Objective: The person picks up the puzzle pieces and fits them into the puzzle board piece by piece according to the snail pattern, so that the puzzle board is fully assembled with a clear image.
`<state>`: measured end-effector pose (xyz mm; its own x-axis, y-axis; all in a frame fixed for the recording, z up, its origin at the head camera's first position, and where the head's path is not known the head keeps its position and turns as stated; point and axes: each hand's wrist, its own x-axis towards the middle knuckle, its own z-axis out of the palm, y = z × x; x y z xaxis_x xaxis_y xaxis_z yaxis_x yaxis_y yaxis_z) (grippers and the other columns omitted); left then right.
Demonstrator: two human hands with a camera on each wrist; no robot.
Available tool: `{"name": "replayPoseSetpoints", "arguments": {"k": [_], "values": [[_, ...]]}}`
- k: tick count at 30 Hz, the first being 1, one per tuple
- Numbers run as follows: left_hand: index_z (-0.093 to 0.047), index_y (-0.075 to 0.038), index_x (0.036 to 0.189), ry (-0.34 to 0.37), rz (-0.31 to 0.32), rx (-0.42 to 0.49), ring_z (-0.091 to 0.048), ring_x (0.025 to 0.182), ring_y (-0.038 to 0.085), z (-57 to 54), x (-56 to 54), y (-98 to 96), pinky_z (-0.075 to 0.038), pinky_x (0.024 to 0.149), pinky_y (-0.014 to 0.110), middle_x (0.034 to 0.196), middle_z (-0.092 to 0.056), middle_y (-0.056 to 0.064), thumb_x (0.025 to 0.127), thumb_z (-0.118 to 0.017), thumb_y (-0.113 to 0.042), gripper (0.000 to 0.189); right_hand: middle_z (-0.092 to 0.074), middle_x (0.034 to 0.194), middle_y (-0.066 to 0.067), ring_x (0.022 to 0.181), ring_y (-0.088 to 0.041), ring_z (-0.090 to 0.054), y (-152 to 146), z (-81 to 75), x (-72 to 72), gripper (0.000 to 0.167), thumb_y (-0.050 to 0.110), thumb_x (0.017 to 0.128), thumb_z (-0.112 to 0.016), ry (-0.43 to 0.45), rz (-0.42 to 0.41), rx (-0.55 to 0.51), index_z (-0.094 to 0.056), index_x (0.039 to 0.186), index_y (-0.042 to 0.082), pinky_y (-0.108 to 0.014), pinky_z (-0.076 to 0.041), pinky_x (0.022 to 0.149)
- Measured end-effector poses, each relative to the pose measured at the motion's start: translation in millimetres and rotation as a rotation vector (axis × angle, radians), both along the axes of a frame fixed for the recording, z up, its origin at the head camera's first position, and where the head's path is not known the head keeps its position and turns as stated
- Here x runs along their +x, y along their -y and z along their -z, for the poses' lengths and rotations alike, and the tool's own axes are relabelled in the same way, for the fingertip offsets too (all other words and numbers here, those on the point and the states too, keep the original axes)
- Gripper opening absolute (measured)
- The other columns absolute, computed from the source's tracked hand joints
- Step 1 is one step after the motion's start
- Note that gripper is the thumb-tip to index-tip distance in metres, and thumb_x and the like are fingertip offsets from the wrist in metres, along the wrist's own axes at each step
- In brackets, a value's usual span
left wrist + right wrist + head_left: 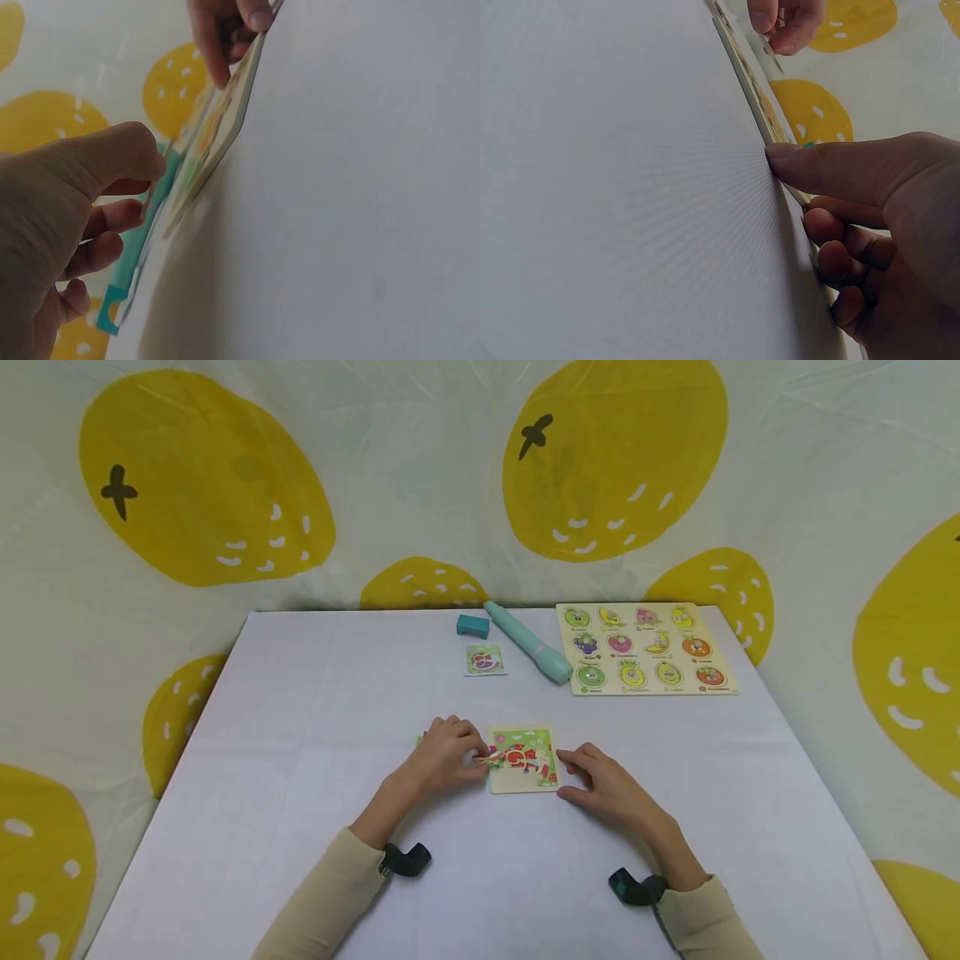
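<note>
A small square jigsaw board [525,787] with a pale frame lies flat on the table; its printed picture shows a red figure on green, and the left part is bare. My left hand [448,753] pinches a thin jigsaw piece [491,758] between thumb and forefinger, over the board's left side. In the left wrist view that piece [152,196] is seen edge-on, apart from the board [217,159]. At the right edge of the board, my right hand [611,785] grips it with thumb and forefinger. Something green and red [420,739] shows partly behind the left hand.
Farther back lie a small picture card [486,660], a teal block [472,627] and a mint-green stick with a thick end [528,643]. At the back right is a wooden fruit board [648,650]. A patterned cloth [420,468] hangs behind the white table [300,693].
</note>
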<state>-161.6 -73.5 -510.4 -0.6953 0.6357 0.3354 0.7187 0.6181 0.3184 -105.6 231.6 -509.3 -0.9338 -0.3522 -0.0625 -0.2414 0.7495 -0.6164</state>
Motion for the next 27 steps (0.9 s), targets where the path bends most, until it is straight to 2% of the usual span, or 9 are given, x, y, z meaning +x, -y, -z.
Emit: {"name": "replayPoseSetpoints", "arguments": {"k": [10,16,22,27], "values": [[-0.075,-0.022,0.088,-0.031,0.111,-0.008,-0.058,0.095,0.016,0.9,5.6,-24.8,-0.038,0.080,0.032,0.096,-0.066,-0.003,0.082,-0.078,-0.027,0.009,-0.051,0.096,0.001,0.085,-0.011,-0.046,-1,0.6,-1.4,0.060,0.025,0.085,-0.080,-0.002,-0.016,0.019,-0.059,0.137,0.003,-0.021,-0.039,0.069],[-0.078,-0.023,0.094,0.019,0.126,-0.051,-0.058,0.099,0.015,-0.3,8.5,-35.2,-0.039,0.083,0.033,0.101,-0.068,-0.004,0.085,-0.077,-0.030,0.011,-0.051,0.097,0.002,0.085,-0.011,-0.046,-2,2.3,-1.6,0.060,0.025,0.085,-0.079,0.013,-0.016,0.014,-0.059,0.137,0.004,-0.021,-0.040,0.071],[-0.079,-0.025,0.094,-0.016,0.146,-0.047,-0.058,0.096,0.016,0.3,11.1,-43.3,-0.037,0.080,0.032,0.098,-0.068,-0.004,0.084,-0.078,-0.027,0.011,-0.051,0.098,0.003,0.085,-0.011,-0.046,-1,0.6,-1.4,0.060,0.026,0.086,-0.079,0.010,-0.017,0.024,-0.058,0.138,0.005,-0.021,-0.041,0.071],[-0.079,-0.030,0.096,-0.041,0.126,-0.124,-0.057,0.095,0.016,1.4,14.4,-50.0,-0.037,0.080,0.033,0.100,-0.067,-0.005,0.086,-0.075,-0.029,0.011,-0.051,0.098,0.003,0.084,-0.011,-0.046,-1,1.5,-1.5,0.060,0.026,0.086,-0.079,0.010,-0.012,0.023,-0.058,0.138,0.005,-0.021,-0.041,0.070]]}}
